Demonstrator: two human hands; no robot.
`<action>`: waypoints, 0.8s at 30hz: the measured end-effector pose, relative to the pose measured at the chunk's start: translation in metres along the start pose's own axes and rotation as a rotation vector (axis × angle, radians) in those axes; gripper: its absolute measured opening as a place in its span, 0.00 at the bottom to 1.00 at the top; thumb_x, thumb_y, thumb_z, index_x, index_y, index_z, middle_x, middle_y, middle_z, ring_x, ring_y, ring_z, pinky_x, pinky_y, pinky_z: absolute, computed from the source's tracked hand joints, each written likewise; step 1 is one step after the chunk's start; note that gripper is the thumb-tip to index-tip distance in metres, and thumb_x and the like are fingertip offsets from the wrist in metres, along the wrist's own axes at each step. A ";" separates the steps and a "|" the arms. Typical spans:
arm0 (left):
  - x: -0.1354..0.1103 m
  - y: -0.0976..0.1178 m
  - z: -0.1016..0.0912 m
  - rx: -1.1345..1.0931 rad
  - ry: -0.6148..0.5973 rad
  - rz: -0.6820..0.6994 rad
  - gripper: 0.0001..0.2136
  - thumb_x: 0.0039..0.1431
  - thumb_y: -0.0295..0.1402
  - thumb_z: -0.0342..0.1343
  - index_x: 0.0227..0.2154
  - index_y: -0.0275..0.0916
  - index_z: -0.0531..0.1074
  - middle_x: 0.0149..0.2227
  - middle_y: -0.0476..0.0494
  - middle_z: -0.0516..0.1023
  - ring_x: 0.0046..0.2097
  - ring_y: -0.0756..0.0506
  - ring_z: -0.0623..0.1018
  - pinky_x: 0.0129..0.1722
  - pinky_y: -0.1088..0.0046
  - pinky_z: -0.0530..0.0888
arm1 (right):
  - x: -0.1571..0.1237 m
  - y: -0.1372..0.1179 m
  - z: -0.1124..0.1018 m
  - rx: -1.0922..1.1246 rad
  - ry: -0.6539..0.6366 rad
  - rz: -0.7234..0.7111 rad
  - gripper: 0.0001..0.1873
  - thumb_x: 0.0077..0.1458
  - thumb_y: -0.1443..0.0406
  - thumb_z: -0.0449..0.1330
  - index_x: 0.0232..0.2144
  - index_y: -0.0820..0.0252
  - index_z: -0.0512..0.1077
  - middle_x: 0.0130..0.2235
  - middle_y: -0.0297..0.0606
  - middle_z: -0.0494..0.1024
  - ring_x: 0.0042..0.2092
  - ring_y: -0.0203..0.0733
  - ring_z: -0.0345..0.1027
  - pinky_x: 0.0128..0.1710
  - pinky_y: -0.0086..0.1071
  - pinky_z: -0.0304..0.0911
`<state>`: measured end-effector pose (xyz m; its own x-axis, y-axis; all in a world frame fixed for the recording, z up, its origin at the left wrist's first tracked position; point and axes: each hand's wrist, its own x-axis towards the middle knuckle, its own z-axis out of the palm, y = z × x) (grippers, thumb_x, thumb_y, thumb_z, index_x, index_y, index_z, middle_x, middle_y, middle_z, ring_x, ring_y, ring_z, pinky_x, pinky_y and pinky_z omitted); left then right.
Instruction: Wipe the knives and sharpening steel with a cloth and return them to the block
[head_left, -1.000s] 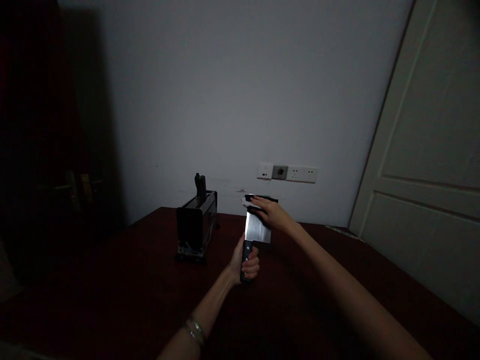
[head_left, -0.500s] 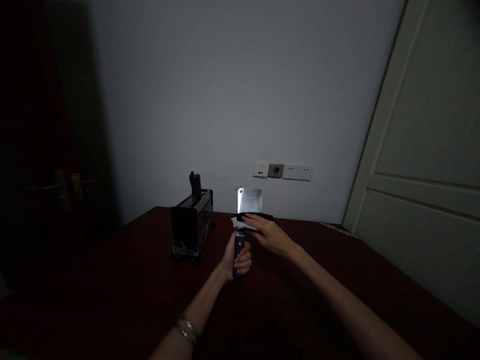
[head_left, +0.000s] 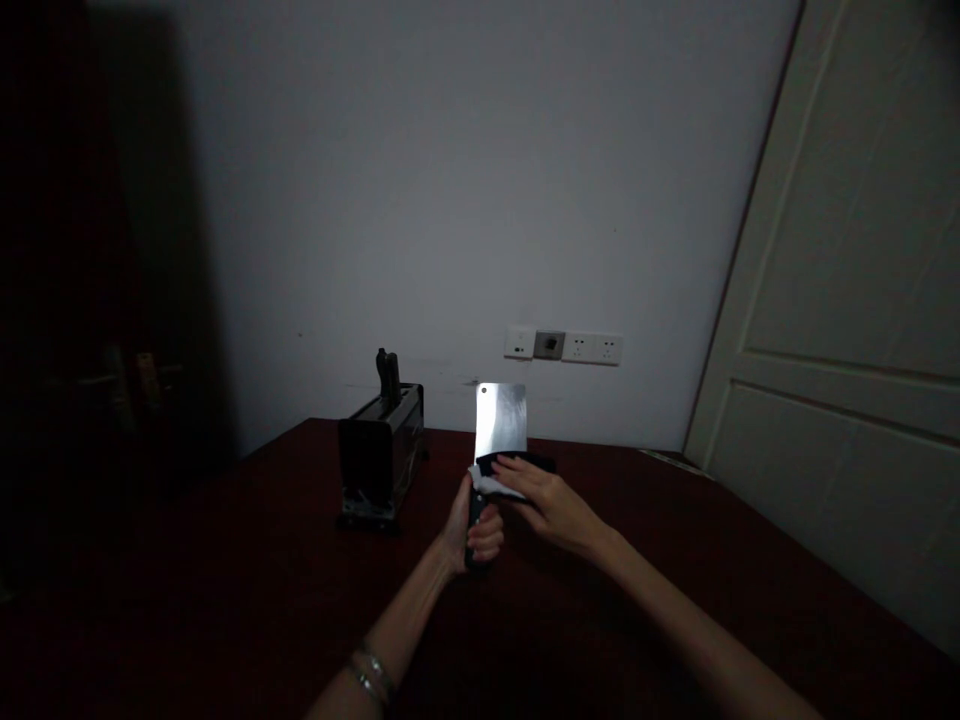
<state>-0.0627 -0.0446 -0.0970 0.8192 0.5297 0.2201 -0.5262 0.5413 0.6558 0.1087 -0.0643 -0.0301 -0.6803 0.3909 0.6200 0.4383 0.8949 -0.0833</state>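
Note:
My left hand [head_left: 474,525] is wrapped round the dark handle of a cleaver [head_left: 500,420], holding it upright with the shiny blade pointing up. My right hand [head_left: 550,500] presses a dark-and-white cloth [head_left: 504,472] against the bottom of the blade, just above my left fist, with the fingers folded over the cloth. Both hands hover over the dark red table [head_left: 225,580].
A dark knife block [head_left: 379,458] with black handles sticking out stands on the table to the left of the cleaver. A row of white wall sockets [head_left: 564,346] is behind. A pale door [head_left: 847,330] fills the right side.
My right hand slid the cloth down the blade from its top edge to its base. The blade now shows bare above the cloth.

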 end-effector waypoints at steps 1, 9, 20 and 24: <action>0.000 0.000 -0.001 0.000 -0.008 0.002 0.30 0.50 0.61 0.37 0.12 0.37 0.55 0.07 0.56 0.50 0.09 0.57 0.46 0.07 0.83 0.50 | -0.002 -0.001 0.001 0.006 -0.011 -0.018 0.24 0.55 0.70 0.52 0.55 0.55 0.60 0.55 0.40 0.66 0.58 0.42 0.55 0.56 0.45 0.56; 0.002 0.000 0.011 0.035 -0.070 -0.080 0.31 0.53 0.60 0.34 0.12 0.36 0.58 0.06 0.55 0.51 0.08 0.56 0.48 0.07 0.82 0.54 | 0.057 0.050 -0.048 -0.117 0.208 0.084 0.18 0.57 0.65 0.52 0.51 0.54 0.66 0.54 0.41 0.68 0.56 0.46 0.58 0.55 0.48 0.56; 0.002 -0.006 -0.002 0.032 -0.071 -0.030 0.25 0.50 0.54 0.49 0.14 0.36 0.60 0.07 0.56 0.52 0.09 0.57 0.48 0.07 0.83 0.54 | 0.011 -0.004 0.005 -0.058 -0.001 -0.064 0.25 0.54 0.72 0.51 0.55 0.60 0.61 0.55 0.41 0.66 0.59 0.40 0.53 0.58 0.42 0.53; 0.003 -0.007 0.010 0.042 -0.063 -0.092 0.29 0.52 0.59 0.40 0.13 0.36 0.61 0.07 0.54 0.53 0.09 0.56 0.50 0.08 0.82 0.56 | 0.038 0.017 -0.026 -0.134 0.099 -0.020 0.24 0.54 0.71 0.51 0.54 0.60 0.62 0.55 0.43 0.66 0.59 0.42 0.54 0.58 0.45 0.53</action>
<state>-0.0539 -0.0531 -0.0941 0.8769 0.4363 0.2019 -0.4395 0.5574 0.7044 0.1054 -0.0400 0.0120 -0.6315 0.3438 0.6950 0.5037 0.8633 0.0306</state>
